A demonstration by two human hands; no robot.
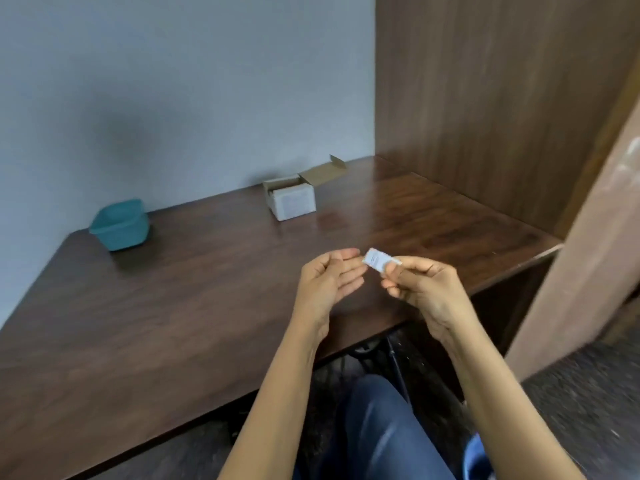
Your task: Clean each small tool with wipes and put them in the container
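White and flat, the packet [377,259] is the thing in hand: a small rectangular sachet with faint printing on its face, too blurred to read, which I take to be a single wipe in its wrapper. The right hand [419,282] pinches it by one end between thumb and curled fingers. It holds the packet in the air above the near edge of the table [207,289], with the free end pointing toward the left hand [329,282]. That hand is released, palm turned up and inward, fingers nearly straight. Their tips lie just beside the packet's free end; whether they touch it I cannot tell. The step looks like getting a wipe ready, at the very start of the job. The next move, as I judge it, calls for the left fingers to pinch the free end so that the two hands can tear the wrapper and draw the wipe out. A firm grip close to the edge should matter, since the sachet is small and probably slick. The box [294,200], white with its brown flap thrown back, stands well back on the table and seems the likely source of the packets. The teal container [119,225] sits at the far left near the wall, well apart from both hands, its inside mostly hidden by the rim. No tool is in view.
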